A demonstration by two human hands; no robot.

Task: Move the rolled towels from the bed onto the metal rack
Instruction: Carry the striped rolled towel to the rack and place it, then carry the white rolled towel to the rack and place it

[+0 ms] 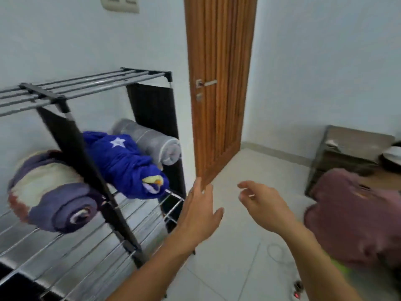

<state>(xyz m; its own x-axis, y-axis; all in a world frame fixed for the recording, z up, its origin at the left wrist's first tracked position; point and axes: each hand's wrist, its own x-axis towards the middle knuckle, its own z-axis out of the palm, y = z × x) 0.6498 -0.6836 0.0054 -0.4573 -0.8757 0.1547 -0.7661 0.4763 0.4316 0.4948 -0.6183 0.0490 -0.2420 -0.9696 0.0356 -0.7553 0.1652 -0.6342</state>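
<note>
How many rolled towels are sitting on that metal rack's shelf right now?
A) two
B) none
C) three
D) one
C: on the middle shelf of the metal rack lie a purple and cream rolled towel, a blue rolled towel with a white star and a grey rolled towel; both hands are empty.

Three rolled towels [121, 161] crowd the metal rack's [86, 246] rear; its front bars lie bare, the black upright [86, 170] dividing them.
</note>
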